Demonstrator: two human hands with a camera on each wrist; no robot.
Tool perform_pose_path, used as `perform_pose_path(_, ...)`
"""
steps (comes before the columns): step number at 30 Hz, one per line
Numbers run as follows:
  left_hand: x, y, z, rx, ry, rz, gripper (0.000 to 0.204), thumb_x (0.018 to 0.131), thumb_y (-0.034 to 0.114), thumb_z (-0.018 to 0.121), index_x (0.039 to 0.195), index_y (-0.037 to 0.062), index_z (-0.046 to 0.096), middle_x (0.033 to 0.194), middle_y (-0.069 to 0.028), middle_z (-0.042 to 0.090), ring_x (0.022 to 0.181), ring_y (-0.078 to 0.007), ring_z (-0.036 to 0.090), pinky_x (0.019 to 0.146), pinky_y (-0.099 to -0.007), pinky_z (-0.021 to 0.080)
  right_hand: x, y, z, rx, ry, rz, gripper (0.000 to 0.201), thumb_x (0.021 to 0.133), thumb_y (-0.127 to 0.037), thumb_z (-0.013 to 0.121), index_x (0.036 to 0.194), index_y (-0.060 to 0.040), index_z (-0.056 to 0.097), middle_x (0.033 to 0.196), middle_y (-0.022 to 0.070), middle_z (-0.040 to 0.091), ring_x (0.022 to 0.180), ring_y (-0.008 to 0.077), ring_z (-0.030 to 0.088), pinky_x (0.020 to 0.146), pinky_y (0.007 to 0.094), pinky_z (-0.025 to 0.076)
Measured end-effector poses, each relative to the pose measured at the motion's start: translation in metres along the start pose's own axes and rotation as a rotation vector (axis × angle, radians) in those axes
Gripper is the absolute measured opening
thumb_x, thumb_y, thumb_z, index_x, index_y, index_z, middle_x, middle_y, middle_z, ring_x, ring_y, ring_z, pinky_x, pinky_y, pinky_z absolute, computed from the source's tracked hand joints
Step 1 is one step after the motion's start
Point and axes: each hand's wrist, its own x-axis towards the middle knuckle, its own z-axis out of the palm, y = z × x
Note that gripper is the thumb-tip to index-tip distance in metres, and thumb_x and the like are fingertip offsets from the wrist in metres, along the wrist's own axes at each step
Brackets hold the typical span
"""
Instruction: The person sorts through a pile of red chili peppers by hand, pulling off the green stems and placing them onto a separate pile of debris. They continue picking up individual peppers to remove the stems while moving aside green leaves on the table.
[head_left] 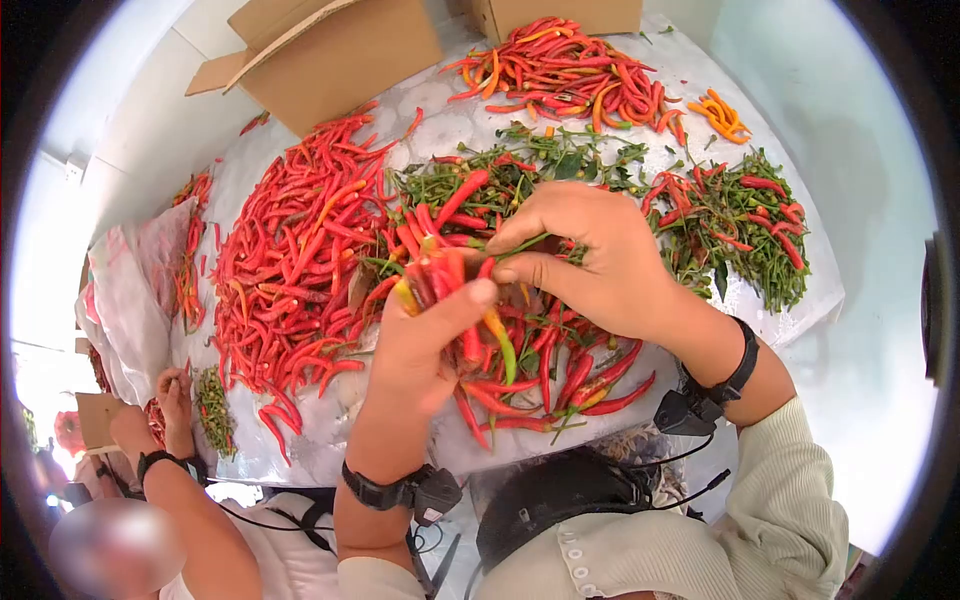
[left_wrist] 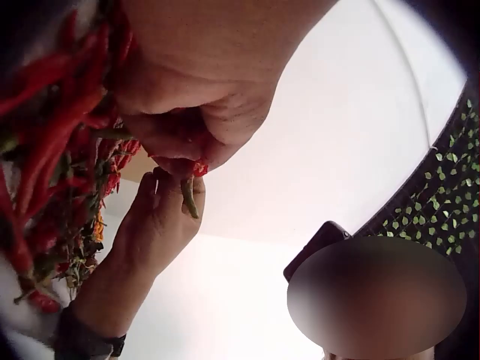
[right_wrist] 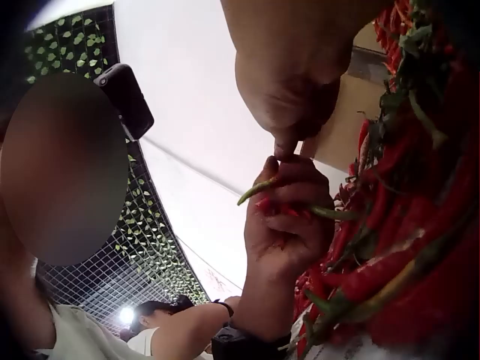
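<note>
In the head view my left hand (head_left: 415,355) grips a small bunch of red chili peppers (head_left: 440,268), with the thumb laid across them. One yellow-green chili (head_left: 500,345) hangs below that thumb. My right hand (head_left: 610,260) is close on the right, thumb and forefinger pinching a thin green stem (head_left: 530,243) beside the bunch. Red and green ends of chilies poke out of the left hand (right_wrist: 289,240) in the right wrist view. Beneath both hands lie loose red chilies (head_left: 600,385) and a heap of green stems (head_left: 500,180).
A large pile of red chilies (head_left: 290,270) spreads to the left, another (head_left: 570,75) at the back. Green stems (head_left: 770,230) are heaped at right, near several orange chilies (head_left: 720,115). Cardboard boxes (head_left: 340,60) stand behind. Another person's arm (head_left: 195,490) reaches in at lower left.
</note>
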Motion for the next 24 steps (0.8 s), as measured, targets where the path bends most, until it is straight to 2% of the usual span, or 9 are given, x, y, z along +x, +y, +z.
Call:
perform_pose_path(1, 0.000, -0.002, 0.000, 0.013, 0.010, 0.022, 0.025, 0.077, 0.006, 0.067, 0.099, 0.0026, 0.055, 0.084, -0.0056, 0.062, 0.067, -0.0087, 0.059, 0.046, -0.0202, 0.046, 0.000, 0.001, 0.000, -0.081, -0.004, -0.070, 0.014, 0.072, -0.012, 0.070, 0.082, -0.0038, 0.064, 0.074, 0.0079, 0.059, 0.065, 0.0204, 0.057, 0.057, 0.0308, 0.045)
perform_pose_path(3, 0.000, -0.005, 0.003, 0.042, 0.026, 0.069, 0.025, 0.076, 0.006, 0.068, 0.098, 0.0022, 0.056, 0.083, -0.0059, 0.063, 0.067, -0.0095, 0.059, 0.051, -0.0216, 0.048, 0.000, 0.000, -0.001, -0.097, -0.004, -0.073, 0.013, 0.071, -0.011, 0.070, 0.079, -0.0041, 0.062, 0.073, 0.0089, 0.058, 0.066, 0.0252, 0.056, 0.057, 0.0334, 0.044)
perform_pose_path(5, 0.001, -0.004, -0.004, 0.043, 0.014, -0.008, 0.026, 0.075, 0.005, 0.069, 0.097, 0.0018, 0.056, 0.082, -0.0058, 0.062, 0.067, -0.0110, 0.060, 0.056, -0.0237, 0.049, 0.002, 0.000, -0.003, -0.134, -0.043, -0.072, 0.013, 0.071, -0.011, 0.069, 0.079, -0.0035, 0.061, 0.073, 0.0091, 0.058, 0.067, 0.0256, 0.056, 0.059, 0.0335, 0.044)
perform_pose_path(11, -0.004, 0.001, -0.001, 0.013, -0.005, -0.055, 0.028, 0.071, 0.002, 0.070, 0.096, 0.0021, 0.056, 0.076, -0.0057, 0.061, 0.064, -0.0143, 0.060, 0.057, -0.0273, 0.050, 0.001, -0.009, -0.007, 0.069, -0.158, 0.114, 0.010, 0.075, -0.009, 0.066, 0.081, -0.0024, 0.060, 0.071, 0.0095, 0.057, 0.069, 0.0228, 0.056, 0.065, 0.0323, 0.044)
perform_pose_path(12, -0.004, 0.001, -0.002, 0.004, -0.030, -0.056, 0.028, 0.071, 0.002, 0.070, 0.096, 0.0021, 0.056, 0.076, -0.0058, 0.061, 0.064, -0.0146, 0.060, 0.056, -0.0275, 0.050, 0.001, -0.010, -0.009, 0.098, -0.204, 0.163, 0.011, 0.081, -0.011, 0.064, 0.081, -0.0016, 0.059, 0.076, 0.0034, 0.058, 0.070, 0.0116, 0.055, 0.064, 0.0264, 0.044)
perform_pose_path(15, -0.002, 0.000, -0.008, -0.025, -0.122, -0.072, 0.029, 0.071, 0.004, 0.070, 0.095, 0.0020, 0.055, 0.076, -0.0058, 0.061, 0.064, -0.0156, 0.061, 0.054, -0.0276, 0.049, -0.001, -0.006, -0.008, 0.423, -0.267, 0.360, 0.013, 0.085, -0.013, 0.061, 0.086, -0.0008, 0.058, 0.078, 0.0020, 0.058, 0.072, 0.0085, 0.053, 0.065, 0.0244, 0.044)
perform_pose_path(20, -0.005, 0.002, -0.006, -0.039, -0.223, -0.073, 0.026, 0.073, 0.008, 0.068, 0.094, 0.0026, 0.054, 0.074, -0.0055, 0.058, 0.061, -0.0150, 0.058, 0.053, -0.0267, 0.048, -0.002, 0.004, -0.011, 0.635, -0.401, 0.380, 0.018, 0.087, -0.022, 0.060, 0.094, -0.0044, 0.058, 0.082, -0.0004, 0.059, 0.073, 0.0072, 0.053, 0.065, 0.0235, 0.044)
perform_pose_path(23, 0.000, 0.001, -0.016, -0.082, -0.278, -0.008, 0.028, 0.074, 0.012, 0.065, 0.097, 0.0045, 0.053, 0.081, -0.0049, 0.058, 0.069, -0.0154, 0.058, 0.053, -0.0279, 0.047, 0.003, 0.001, -0.025, 0.518, -0.170, 0.319, 0.020, 0.087, -0.023, 0.061, 0.091, -0.0036, 0.058, 0.080, 0.0001, 0.059, 0.073, 0.0079, 0.053, 0.066, 0.0249, 0.045)
perform_pose_path(24, 0.004, -0.002, -0.022, -0.151, -0.266, 0.019, 0.027, 0.075, 0.012, 0.064, 0.098, 0.0053, 0.052, 0.084, -0.0045, 0.058, 0.072, -0.0154, 0.058, 0.053, -0.0286, 0.048, 0.005, 0.002, -0.034, 0.337, -0.062, 0.297, 0.020, 0.085, -0.022, 0.061, 0.090, -0.0032, 0.059, 0.081, 0.0012, 0.059, 0.073, 0.0089, 0.054, 0.066, 0.0262, 0.045)
